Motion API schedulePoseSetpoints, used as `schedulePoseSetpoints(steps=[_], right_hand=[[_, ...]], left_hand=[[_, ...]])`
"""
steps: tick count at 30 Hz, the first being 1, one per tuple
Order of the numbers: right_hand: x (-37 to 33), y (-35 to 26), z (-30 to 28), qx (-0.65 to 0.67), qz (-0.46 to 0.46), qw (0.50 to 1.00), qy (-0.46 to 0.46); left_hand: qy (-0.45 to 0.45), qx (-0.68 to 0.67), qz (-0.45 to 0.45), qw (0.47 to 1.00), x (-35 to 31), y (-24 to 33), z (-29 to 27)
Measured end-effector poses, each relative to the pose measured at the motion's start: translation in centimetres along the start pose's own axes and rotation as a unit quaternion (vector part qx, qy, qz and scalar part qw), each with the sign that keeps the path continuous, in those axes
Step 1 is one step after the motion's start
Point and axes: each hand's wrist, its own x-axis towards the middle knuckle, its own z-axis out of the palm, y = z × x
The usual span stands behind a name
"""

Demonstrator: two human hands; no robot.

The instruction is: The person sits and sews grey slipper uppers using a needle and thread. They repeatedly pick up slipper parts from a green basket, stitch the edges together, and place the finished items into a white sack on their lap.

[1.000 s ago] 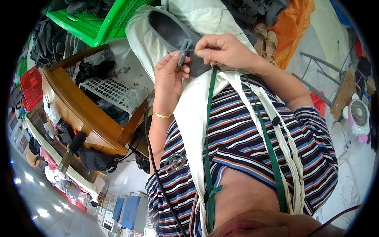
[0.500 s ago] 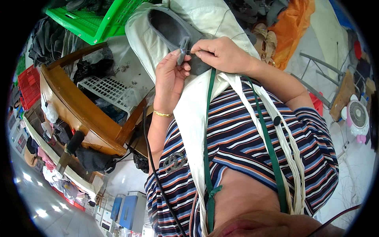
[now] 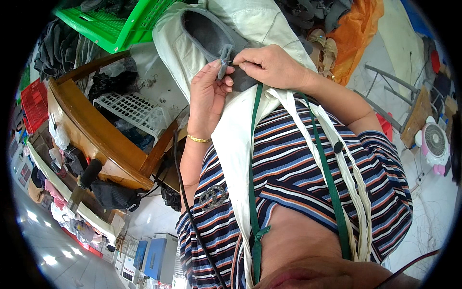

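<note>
A grey felt-like shoe (image 3: 204,33) rests on the white apron over my lap, its opening toward the upper left. On its upper is a small grey bow (image 3: 224,55) with a shiny bluish ornament at its knot. My left hand (image 3: 209,89) pinches the bow between thumb and fingers. Just right of it, my right hand (image 3: 274,66) is closed on a thin sewing needle (image 3: 231,62), whose other end meets the ornament. A fine dark thread (image 3: 272,26) loops across the apron beyond my right hand.
A green plastic basket (image 3: 118,36) stands at the upper left, above a curved wooden table (image 3: 96,137) with a white crate (image 3: 127,111) beside it. Orange cloth (image 3: 361,41) and dark grey pieces lie at the upper right. A fan (image 3: 434,139) stands far right.
The needle shows more plainly between my right fingers and the bow. Both hands keep nearly the same place, and the shoe has hardly moved.
</note>
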Motion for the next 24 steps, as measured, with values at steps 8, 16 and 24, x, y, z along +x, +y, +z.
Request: schedulePoseSetpoints(steps=[8,16,24], right_hand=[[0.0,0.0,0.0,-0.005,0.004,1.000,-0.004],[0.1,-0.2,0.0,0.080,0.018,0.997,-0.010],[0.2,1.2,0.8,0.187,0.139,0.969,-0.080]], left_hand=[[0.003,-0.008,0.000,1.000,0.1,-0.1,0.0],[0.002,0.019,0.014,1.000,-0.1,-0.3,0.2],[0.002,0.064,0.042,0.997,0.1,-0.7,0.1]])
